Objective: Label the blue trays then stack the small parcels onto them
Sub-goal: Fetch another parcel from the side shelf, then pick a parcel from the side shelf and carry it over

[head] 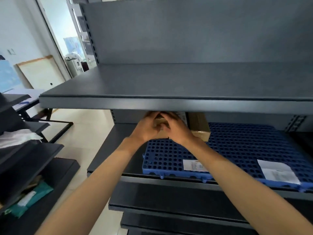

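While both arms reach under the grey upper shelf (169, 102), the left hand (147, 128) and right hand (176, 129) close together around one small brown cardboard parcel (160, 122); fingers wrap its top and sides, so most of it is hidden; it sits at the far left end of the blue tray (162, 155), whether resting on it or held just above cannot be told.

Parcel look: plain kraft cardboard, glossy tape patch on top, boxy; edges mostly covered by the hands.

Second parcel (199, 126): taller brown box just right of the hands, standing on the trays at the far side, taped along its lower near edge; a pale patterned item shows between it and the held parcel, too hidden to identify.

Trays: blue plastic, perforated with rows of round holes, small feet along the near edge; two visible side by side on the middle shelf (108, 150); the right tray (254, 146) touches the left one.

Labels: two; a white label (194, 165) near the near edge of the left tray, partly under the right forearm; a larger white label (278, 172) on the right tray, near edge, print unreadable.

Count: parcels two, trays two, labels two, hands two.
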### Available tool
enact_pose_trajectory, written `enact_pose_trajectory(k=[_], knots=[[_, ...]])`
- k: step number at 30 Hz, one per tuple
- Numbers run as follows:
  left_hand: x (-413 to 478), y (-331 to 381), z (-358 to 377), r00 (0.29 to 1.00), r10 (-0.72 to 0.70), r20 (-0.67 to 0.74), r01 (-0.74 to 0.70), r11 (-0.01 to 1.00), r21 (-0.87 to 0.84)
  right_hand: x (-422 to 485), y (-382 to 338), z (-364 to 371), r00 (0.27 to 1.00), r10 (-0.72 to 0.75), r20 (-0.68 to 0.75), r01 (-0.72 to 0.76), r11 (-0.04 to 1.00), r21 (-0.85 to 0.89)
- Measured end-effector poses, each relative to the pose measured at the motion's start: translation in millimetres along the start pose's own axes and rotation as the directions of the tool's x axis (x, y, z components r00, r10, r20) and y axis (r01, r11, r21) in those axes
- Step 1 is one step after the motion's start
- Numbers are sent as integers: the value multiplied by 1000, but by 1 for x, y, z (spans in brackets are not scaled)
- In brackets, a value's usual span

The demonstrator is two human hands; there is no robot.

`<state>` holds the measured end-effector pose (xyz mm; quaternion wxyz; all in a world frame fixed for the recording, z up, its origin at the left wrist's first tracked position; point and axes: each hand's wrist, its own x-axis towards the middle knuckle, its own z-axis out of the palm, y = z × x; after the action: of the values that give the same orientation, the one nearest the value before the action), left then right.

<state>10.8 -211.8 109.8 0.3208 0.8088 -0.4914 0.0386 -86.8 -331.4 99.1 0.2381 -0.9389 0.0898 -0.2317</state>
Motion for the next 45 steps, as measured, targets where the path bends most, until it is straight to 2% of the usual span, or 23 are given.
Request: enact_pose_trajectory(k=[3, 6, 10, 15, 18, 26, 31, 34, 42, 45], knots=[[14, -16, 11, 996, 3, 93, -3, 1000, 9, 6, 8, 9, 997, 72, 39, -72, 997, -11], [18, -33, 19, 991, 30, 131, -31, 1000, 3, 10, 12, 14, 992, 114, 47, -108, 987, -116], [17, -47, 22, 989, 49, 139, -46, 999, -30, 15, 8, 19, 990, 138, 43, -126, 972, -200], [25, -56, 13, 980, 147, 134, -155, 987, 50, 14, -2, 19, 985, 175, 15, -165, 950, -264], [30, -59, 8, 972, 188, 141, -194, 980, 34, 15, -6, 15, 972, 234, 3, -219, 910, -351], [31, -33, 19, 924, 360, 129, -362, 932, -8, -10, -9, -10, 969, 243, -34, -234, 871, -431], [36, 43, 46, 900, 387, 198, -390, 921, -29, -68, 13, -63, 951, 261, -168, -309, 854, -419], [37, 111, 78, 835, 494, 241, -508, 861, -6, -123, 37, -112, 918, 328, -221, -395, 803, -447], [14, 334, 186, 695, 628, 349, -649, 757, -71, -335, 99, -271, 722, 528, -447, -692, 551, -466], [-7, 418, 223, 645, 691, 326, -695, 708, -126, -414, 115, -321, 636, 563, -529, -772, 451, -448]])
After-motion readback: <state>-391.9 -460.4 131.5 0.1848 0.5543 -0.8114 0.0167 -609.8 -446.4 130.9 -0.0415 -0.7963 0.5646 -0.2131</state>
